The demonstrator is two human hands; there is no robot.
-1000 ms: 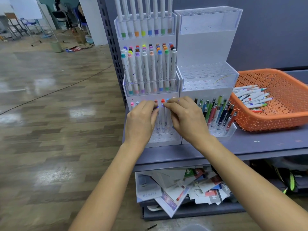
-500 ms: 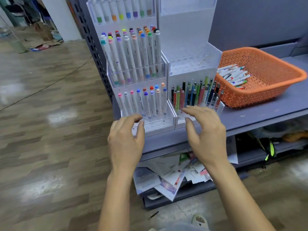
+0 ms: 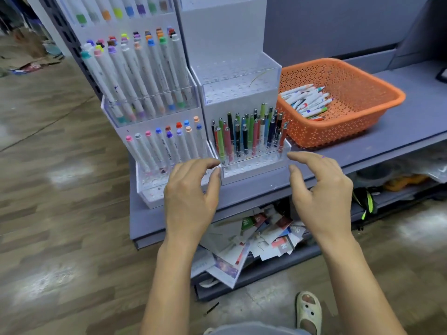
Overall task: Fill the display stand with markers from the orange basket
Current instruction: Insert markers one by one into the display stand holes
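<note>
A white tiered display stand [image 3: 154, 192] holds rows of white markers [image 3: 167, 146] with coloured caps. Beside it, a second clear stand [image 3: 254, 165] has an empty upper tier and colourful pens [image 3: 249, 134] in its lowest tier. The orange basket [image 3: 358, 117] sits to the right on the grey shelf, with several white markers [image 3: 307, 100] lying inside. My left hand [image 3: 191, 192] hovers empty in front of the lowest marker row, fingers loosely spread. My right hand [image 3: 319, 189] hovers empty just right of the pen tier, fingers relaxed.
The grey shelf [image 3: 387, 141] carries the stands and basket. Below it a lower shelf holds a heap of paper leaflets [image 3: 256, 235] and a dark bag [image 3: 365, 199]. A sandalled foot [image 3: 308, 310] stands on the floor. Wood-pattern flooring stretches to the left.
Both hands have left the lowest marker row and drawn back toward me, empty and spread apart. The right hand has drifted right, and the camera has tilted down.
</note>
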